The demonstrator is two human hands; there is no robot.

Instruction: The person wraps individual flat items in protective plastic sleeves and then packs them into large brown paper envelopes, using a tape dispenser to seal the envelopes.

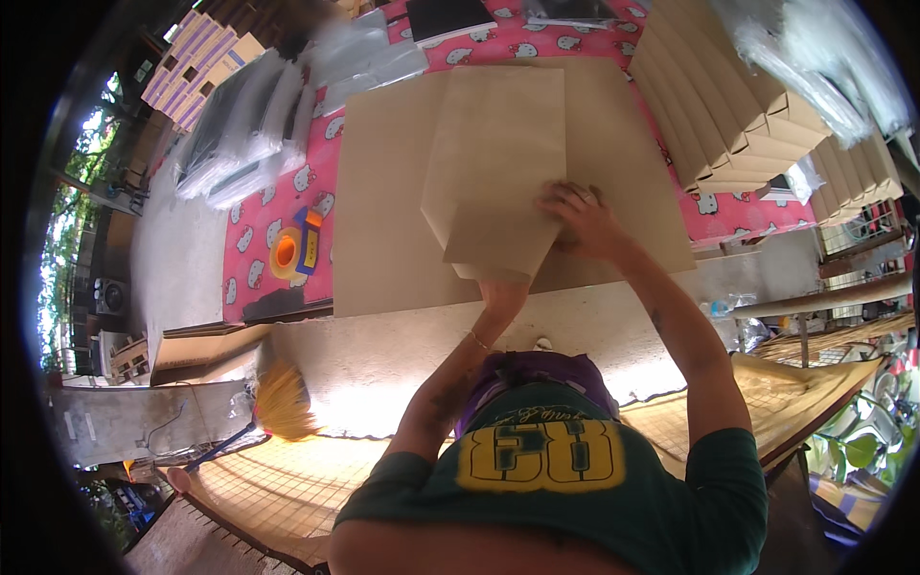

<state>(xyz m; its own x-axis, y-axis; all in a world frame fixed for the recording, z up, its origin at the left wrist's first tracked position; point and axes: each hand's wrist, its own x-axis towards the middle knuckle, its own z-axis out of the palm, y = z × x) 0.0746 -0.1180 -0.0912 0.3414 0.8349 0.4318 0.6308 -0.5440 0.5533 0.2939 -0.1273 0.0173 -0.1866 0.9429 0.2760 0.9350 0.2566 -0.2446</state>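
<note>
A brown kraft paper bag (498, 163), or a folded sheet shaped like one, lies on a large flat brown cardboard sheet (383, 211). The bag's near edge stands slightly lifted. My left hand (504, 293) reaches in at that near edge; paper covers its fingers, so their grip is hidden. At the bag's right edge rests my right hand (586, 218), its fingers stretched out over the paper and a little blurred. Left of the cardboard sits an orange roll of tape (285, 253) beside a blue and yellow tape dispenser (309, 244).
A pink patterned cloth (264, 244) covers the table. Plastic-wrapped stacks (244, 125) stand at the left, with purple and tan boxes (196, 67) behind. Folded brown cartons (719, 96) rise at the right. A broom (284, 402) leans near the lower left.
</note>
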